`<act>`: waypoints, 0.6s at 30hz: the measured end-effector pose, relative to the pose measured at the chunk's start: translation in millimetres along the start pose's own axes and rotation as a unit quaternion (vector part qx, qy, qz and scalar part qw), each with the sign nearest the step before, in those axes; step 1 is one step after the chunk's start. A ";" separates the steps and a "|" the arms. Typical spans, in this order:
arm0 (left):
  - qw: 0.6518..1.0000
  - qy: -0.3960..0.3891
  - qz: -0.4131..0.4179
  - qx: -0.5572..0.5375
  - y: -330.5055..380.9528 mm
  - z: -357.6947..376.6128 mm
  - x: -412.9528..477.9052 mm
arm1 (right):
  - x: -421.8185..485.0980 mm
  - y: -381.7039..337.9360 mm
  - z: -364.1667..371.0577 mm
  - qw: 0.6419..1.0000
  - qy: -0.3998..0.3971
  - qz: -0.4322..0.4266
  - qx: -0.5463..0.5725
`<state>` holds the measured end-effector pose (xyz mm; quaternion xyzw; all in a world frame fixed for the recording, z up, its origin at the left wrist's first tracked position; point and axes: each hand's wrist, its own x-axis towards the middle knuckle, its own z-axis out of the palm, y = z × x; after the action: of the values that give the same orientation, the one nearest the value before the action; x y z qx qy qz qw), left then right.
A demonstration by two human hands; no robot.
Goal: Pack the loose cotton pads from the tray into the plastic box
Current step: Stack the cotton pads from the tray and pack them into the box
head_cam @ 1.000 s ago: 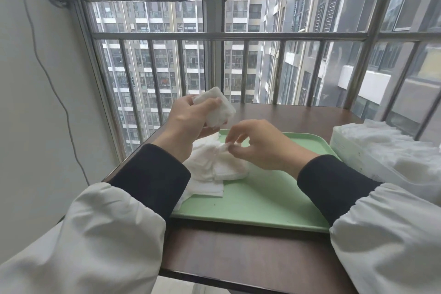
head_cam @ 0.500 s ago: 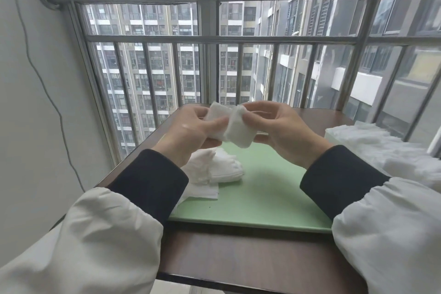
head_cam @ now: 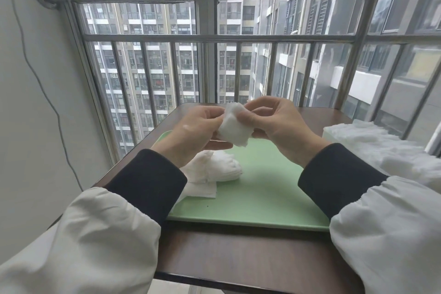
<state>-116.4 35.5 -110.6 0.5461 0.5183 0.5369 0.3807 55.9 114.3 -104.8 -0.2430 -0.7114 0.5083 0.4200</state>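
Observation:
A small stack of white cotton pads (head_cam: 235, 127) is held in the air above the green tray (head_cam: 257, 193). My left hand (head_cam: 193, 132) grips it from the left and my right hand (head_cam: 276, 122) pinches it from the right. A heap of loose white cotton pads (head_cam: 212, 169) lies on the left part of the tray, partly hidden behind my left wrist. The plastic box (head_cam: 334, 132), heaped with white pads, stands at the right of the tray; my right sleeve hides its near end.
The tray sits on a dark brown table (head_cam: 250, 253) pushed against a barred window (head_cam: 207, 55). A thin cable (head_cam: 45, 93) hangs down the white wall at the left. The table's near edge runs just below the tray.
My right hand picked a pad off the tray heap and lifted it to the pads in my left hand. Both hands now hold the stack together, a little higher.

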 end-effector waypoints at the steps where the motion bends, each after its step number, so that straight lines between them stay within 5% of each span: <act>1: 1.000 0.001 -0.002 0.003 0.2 -0.1 -0.1 | 0.5 0.9 0.2 1.000 0.005 -0.004 -0.009; 12: 0.999 0.021 -0.024 -0.025 4.5 -0.2 2.9 | 2.9 4.7 1.4 0.977 0.085 -0.074 -0.180; 18: 0.996 -0.018 0.061 0.061 9.4 3.0 -0.6 | -4.6 -19.1 3.6 0.962 0.032 -0.083 -0.257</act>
<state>-111.9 33.7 -102.0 0.6081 0.5087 0.5171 0.3224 56.9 101.9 -89.1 -0.2988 -0.8218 0.2639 0.4071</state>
